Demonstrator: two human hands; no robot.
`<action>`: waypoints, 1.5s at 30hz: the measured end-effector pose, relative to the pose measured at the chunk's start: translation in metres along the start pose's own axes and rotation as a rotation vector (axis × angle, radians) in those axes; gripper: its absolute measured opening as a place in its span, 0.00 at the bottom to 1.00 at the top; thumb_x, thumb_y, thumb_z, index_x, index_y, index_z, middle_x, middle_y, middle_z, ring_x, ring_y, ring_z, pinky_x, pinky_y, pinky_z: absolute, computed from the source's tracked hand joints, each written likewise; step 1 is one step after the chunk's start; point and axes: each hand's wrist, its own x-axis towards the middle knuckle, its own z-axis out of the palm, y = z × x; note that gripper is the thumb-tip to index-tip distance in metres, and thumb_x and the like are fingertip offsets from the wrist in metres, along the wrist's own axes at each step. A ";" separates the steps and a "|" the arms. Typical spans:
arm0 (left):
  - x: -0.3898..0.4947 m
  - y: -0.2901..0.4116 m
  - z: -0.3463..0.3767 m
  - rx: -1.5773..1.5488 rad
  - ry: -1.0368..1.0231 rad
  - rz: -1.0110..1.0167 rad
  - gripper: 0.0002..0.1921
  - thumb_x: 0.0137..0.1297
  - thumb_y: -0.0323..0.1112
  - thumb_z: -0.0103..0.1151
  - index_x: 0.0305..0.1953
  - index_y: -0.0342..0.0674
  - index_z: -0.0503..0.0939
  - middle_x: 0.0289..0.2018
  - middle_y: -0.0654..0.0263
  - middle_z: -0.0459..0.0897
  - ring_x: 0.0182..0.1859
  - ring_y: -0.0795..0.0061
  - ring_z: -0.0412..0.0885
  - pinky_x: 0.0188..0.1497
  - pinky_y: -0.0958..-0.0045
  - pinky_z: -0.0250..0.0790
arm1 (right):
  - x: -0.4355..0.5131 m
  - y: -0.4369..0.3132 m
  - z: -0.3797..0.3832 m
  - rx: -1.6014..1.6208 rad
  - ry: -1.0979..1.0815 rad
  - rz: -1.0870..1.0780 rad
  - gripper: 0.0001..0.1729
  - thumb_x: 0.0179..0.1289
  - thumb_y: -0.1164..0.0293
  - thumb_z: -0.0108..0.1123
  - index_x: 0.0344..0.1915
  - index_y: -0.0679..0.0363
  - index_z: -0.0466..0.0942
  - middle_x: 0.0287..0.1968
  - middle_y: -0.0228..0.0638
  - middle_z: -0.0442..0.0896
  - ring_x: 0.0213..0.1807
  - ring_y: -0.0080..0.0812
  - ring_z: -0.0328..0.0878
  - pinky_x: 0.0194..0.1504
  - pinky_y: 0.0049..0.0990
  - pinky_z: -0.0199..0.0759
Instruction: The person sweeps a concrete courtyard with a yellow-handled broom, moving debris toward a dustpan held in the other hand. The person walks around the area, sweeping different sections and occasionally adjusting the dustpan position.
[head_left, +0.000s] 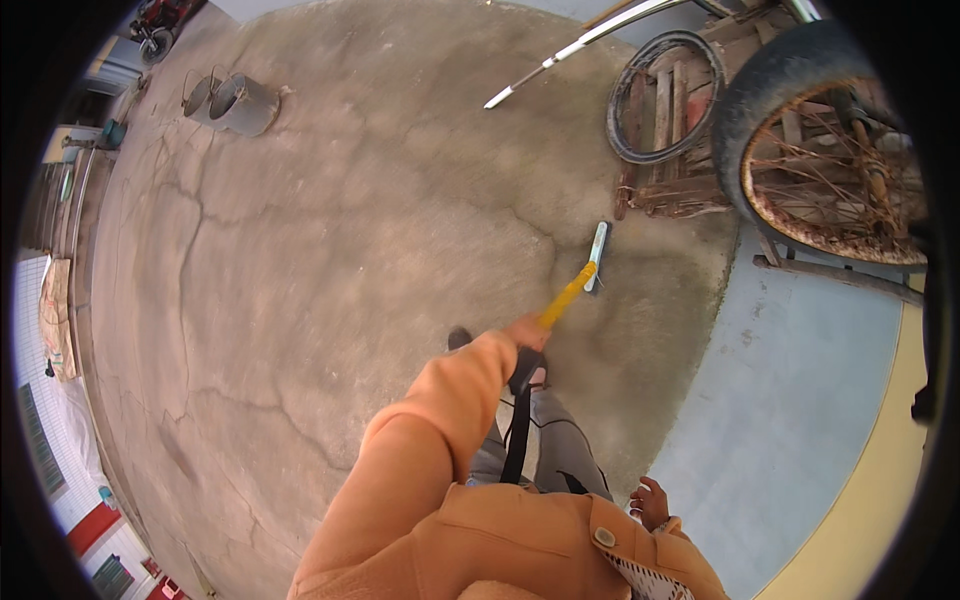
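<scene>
My left hand (529, 332) is closed around the yellow handle (566, 298) of a broom, the arm reaching across in front of my body. The broom's narrow pale-blue head (597, 255) rests on the concrete floor ahead and to the right; its underside is hidden. Just below that hand is a black object (527, 367) on a black strap (514, 442), partly covering one foot. My right hand (649, 502) is low at my side, fingers loosely bent and apart, with nothing in it.
Two metal buckets (246, 105) stand at the far left. At the right are a rusty spoked wheel (757, 180), a loose tyre (616, 124) and wooden planks (675, 195). A white pole (577, 46) slants down near them. A blue-and-cream wall (795, 360) runs along my right.
</scene>
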 end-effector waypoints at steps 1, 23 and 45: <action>0.009 -0.006 -0.009 -0.025 0.001 -0.008 0.09 0.50 0.27 0.49 0.34 0.40 0.65 0.13 0.68 0.66 0.11 0.81 0.63 0.10 0.79 0.54 | -0.003 -0.001 0.005 0.017 0.020 0.013 0.21 0.53 0.73 0.42 0.50 0.59 0.57 0.21 0.36 0.70 0.15 0.24 0.63 0.15 0.21 0.58; -0.257 -0.104 -0.181 -1.134 0.464 -0.178 0.19 0.54 0.26 0.41 0.47 0.52 0.54 0.14 0.71 0.57 0.12 0.85 0.56 0.08 0.85 0.50 | -0.006 -0.068 0.102 -0.155 -0.128 -0.222 0.20 0.53 0.74 0.43 0.49 0.60 0.59 0.22 0.35 0.70 0.16 0.22 0.64 0.15 0.21 0.59; -0.288 -0.173 -0.207 -0.747 0.395 -0.198 0.30 0.51 0.26 0.49 0.56 0.45 0.50 0.19 0.61 0.67 0.16 0.74 0.66 0.14 0.75 0.61 | -0.034 -0.104 0.171 -0.326 -0.251 -0.408 0.18 0.52 0.75 0.44 0.46 0.64 0.62 0.23 0.34 0.70 0.15 0.20 0.64 0.15 0.18 0.58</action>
